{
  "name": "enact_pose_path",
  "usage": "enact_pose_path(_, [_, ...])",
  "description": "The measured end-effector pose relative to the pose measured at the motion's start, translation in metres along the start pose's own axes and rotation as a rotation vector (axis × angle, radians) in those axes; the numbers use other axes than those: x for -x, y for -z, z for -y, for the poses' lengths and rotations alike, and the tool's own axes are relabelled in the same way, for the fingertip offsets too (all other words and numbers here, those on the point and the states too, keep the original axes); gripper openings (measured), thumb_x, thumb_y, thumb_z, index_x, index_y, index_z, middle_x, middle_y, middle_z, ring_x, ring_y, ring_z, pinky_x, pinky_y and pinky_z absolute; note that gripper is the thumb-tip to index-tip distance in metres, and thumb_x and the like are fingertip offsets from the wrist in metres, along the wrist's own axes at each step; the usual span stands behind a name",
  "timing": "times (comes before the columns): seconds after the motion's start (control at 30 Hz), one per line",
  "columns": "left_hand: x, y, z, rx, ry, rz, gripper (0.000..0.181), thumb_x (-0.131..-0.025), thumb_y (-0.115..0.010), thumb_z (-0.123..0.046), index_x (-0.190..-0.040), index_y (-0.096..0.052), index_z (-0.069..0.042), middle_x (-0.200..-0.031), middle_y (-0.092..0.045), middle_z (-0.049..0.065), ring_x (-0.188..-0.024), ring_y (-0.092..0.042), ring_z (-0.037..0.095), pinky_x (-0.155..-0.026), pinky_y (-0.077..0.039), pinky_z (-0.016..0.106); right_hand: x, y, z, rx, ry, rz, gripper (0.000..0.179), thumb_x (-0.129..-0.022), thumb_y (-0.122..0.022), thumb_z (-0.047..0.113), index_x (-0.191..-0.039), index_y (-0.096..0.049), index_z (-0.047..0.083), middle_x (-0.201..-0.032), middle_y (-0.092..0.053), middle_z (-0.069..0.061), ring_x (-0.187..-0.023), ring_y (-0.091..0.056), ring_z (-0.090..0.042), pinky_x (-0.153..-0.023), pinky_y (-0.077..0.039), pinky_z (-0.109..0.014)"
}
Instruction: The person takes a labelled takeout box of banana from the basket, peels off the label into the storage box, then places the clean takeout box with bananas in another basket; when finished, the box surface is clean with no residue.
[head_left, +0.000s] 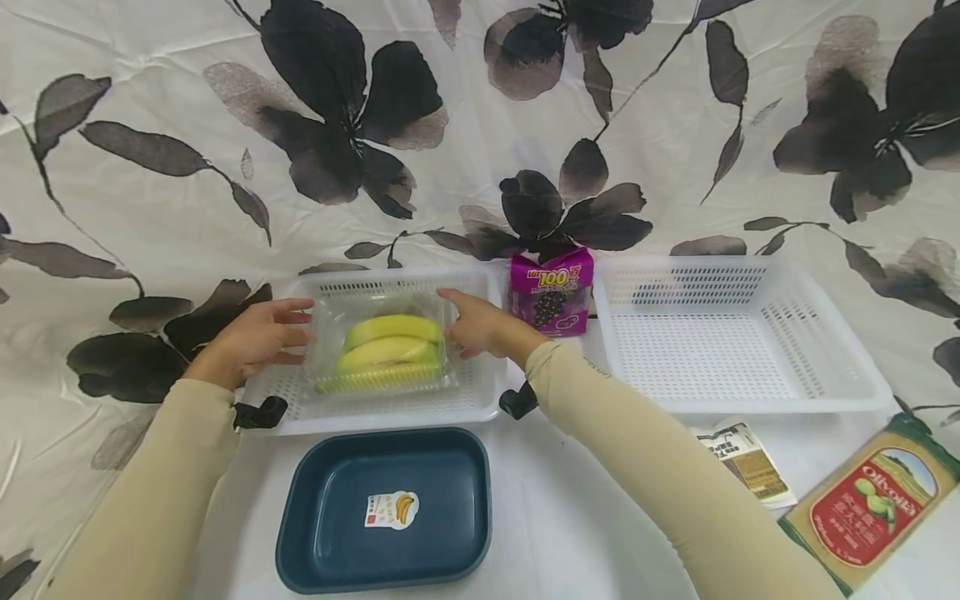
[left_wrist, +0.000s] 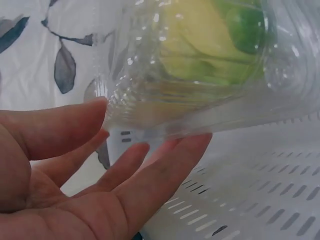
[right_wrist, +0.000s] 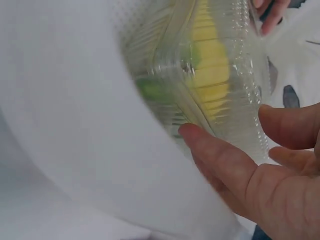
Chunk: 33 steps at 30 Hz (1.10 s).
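A clear plastic clamshell box (head_left: 326, 333) with bananas (head_left: 392, 354) inside sits in the left white basket (head_left: 375, 417). My left hand (head_left: 255, 337) is at the box's left side, fingers stretched toward it. In the left wrist view, the thumb (left_wrist: 75, 122) lies at the box's rim and the fingertips reach its lower wall. On the opposite side is my right hand (head_left: 483, 323), its index finger extended at the box's upper right corner. The right wrist view shows a fingertip (right_wrist: 190, 131) against the ribbed wall and the thumb close to the rim.
A purple grape-printed packet (head_left: 552, 292) stands between the left basket and a second white basket (head_left: 705, 350). A dark blue tray (head_left: 382, 567) with a banana sticker lies in front. At right are a printed packet (head_left: 746, 458) and an Olivoila-style carton (head_left: 870, 504).
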<state>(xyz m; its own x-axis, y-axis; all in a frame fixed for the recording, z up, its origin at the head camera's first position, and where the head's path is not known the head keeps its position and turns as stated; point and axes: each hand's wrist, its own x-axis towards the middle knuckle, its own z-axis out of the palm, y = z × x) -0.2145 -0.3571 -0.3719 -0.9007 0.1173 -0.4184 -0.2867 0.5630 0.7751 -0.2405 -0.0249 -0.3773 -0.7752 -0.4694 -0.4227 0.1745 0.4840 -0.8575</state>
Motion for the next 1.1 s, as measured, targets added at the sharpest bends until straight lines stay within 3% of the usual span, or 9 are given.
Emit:
enact_pose_path(0.17, [-0.003, 0.000, -0.001, -0.025, 0.018, 0.007, 0.074, -0.101, -0.054, -0.002, -0.163, -0.014, -0.004, -0.164, -0.021, 0.032, -0.143, -0.039, 0.050, -0.103, -0.053, 0.056, -0.002, -0.004, -0.004, -0.020, -0.022, 0.020, 0.082, -0.098, -0.054, -0.007, -0.164, -0.019, 0.025, -0.156, -0.033, -0.015, -0.077, -0.047, -0.020, -0.100, -0.056, -0.052])
enact_pose_path(0.27, [-0.004, -0.001, 0.000, -0.031, 0.025, 0.014, 0.074, -0.101, -0.053, -0.001, -0.163, -0.013, -0.003, -0.164, -0.020, 0.032, -0.143, -0.038, 0.051, -0.103, -0.052, 0.057, -0.002, -0.005, -0.005, -0.017, -0.014, 0.012, 0.081, -0.097, -0.054, -0.007, -0.164, -0.019, 0.024, -0.157, -0.033, -0.015, -0.077, -0.049, -0.021, -0.099, -0.056, -0.052])
enact_pose_path(0.37, [-0.003, -0.002, 0.000, -0.026, 0.030, 0.021, 0.073, -0.101, -0.051, 0.001, -0.163, -0.012, -0.001, -0.165, -0.018, 0.033, -0.144, -0.037, 0.052, -0.104, -0.050, 0.059, -0.001, -0.006, -0.006, -0.006, -0.006, 0.003, 0.081, -0.097, -0.053, -0.007, -0.164, -0.021, 0.024, -0.162, -0.031, -0.014, -0.088, -0.054, -0.024, -0.098, -0.057, -0.052])
enact_pose_path(0.43, [-0.003, -0.003, -0.001, -0.024, 0.031, 0.027, 0.073, -0.102, -0.050, 0.001, -0.163, -0.011, -0.001, -0.165, -0.016, 0.033, -0.144, -0.036, 0.052, -0.105, -0.049, 0.059, 0.000, -0.006, -0.005, 0.018, -0.004, -0.008, 0.079, -0.097, -0.054, -0.006, -0.164, -0.022, 0.023, -0.165, -0.029, -0.013, -0.104, -0.059, -0.028, -0.096, -0.059, -0.050])
enact_pose_path(0.57, [0.000, -0.005, -0.003, -0.030, 0.028, 0.029, 0.071, -0.103, -0.051, -0.001, -0.163, -0.011, -0.001, -0.166, -0.015, 0.031, -0.147, -0.031, 0.052, -0.105, -0.050, 0.059, 0.007, 0.000, -0.003, 0.090, 0.008, -0.031, 0.075, -0.098, -0.058, 0.000, -0.163, -0.025, 0.019, -0.165, -0.031, -0.015, -0.139, -0.049, -0.034, -0.096, -0.059, -0.046])
enact_pose_path(0.67, [0.006, -0.006, -0.007, -0.070, 0.006, 0.007, 0.070, -0.104, -0.052, -0.006, -0.162, -0.013, -0.001, -0.166, -0.016, 0.030, -0.148, -0.029, 0.052, -0.104, -0.050, 0.058, 0.019, 0.012, -0.001, 0.132, 0.048, -0.038, 0.071, -0.101, -0.059, 0.006, -0.163, -0.026, 0.015, -0.163, -0.035, -0.020, -0.143, -0.047, -0.035, -0.097, -0.059, -0.044])
enact_pose_path(0.83, [0.026, -0.006, -0.027, -0.202, -0.072, -0.085, 0.070, -0.105, -0.056, -0.015, -0.162, -0.018, -0.002, -0.166, -0.020, 0.029, -0.142, -0.040, 0.054, -0.107, -0.047, 0.061, 0.053, 0.045, 0.003, 0.174, 0.166, -0.076, 0.068, -0.102, -0.060, 0.010, -0.161, -0.029, 0.017, -0.160, -0.041, -0.019, -0.133, -0.058, -0.035, -0.100, -0.057, -0.045])
enact_pose_path(0.97, [0.046, -0.009, -0.050, -0.379, -0.131, -0.214, 0.068, -0.105, -0.057, -0.027, -0.162, -0.025, -0.007, -0.162, -0.029, 0.031, -0.139, -0.043, 0.055, -0.107, -0.042, 0.070, 0.090, 0.076, 0.002, 0.252, 0.279, -0.167, 0.066, -0.101, -0.062, 0.012, -0.160, -0.033, 0.018, -0.158, -0.045, -0.014, -0.137, -0.056, -0.034, -0.107, -0.052, -0.049])
enact_pose_path(1.1, [0.067, -0.018, -0.069, -0.569, -0.297, -0.396, 0.059, -0.104, -0.058, -0.028, -0.154, -0.041, -0.003, -0.155, -0.040, 0.033, -0.137, -0.043, 0.056, -0.107, -0.036, 0.075, 0.128, 0.102, -0.006, 0.397, 0.356, -0.294, 0.063, -0.103, -0.062, 0.017, -0.159, -0.034, 0.018, -0.158, -0.047, -0.010, -0.141, -0.052, -0.031, -0.111, -0.048, -0.053])
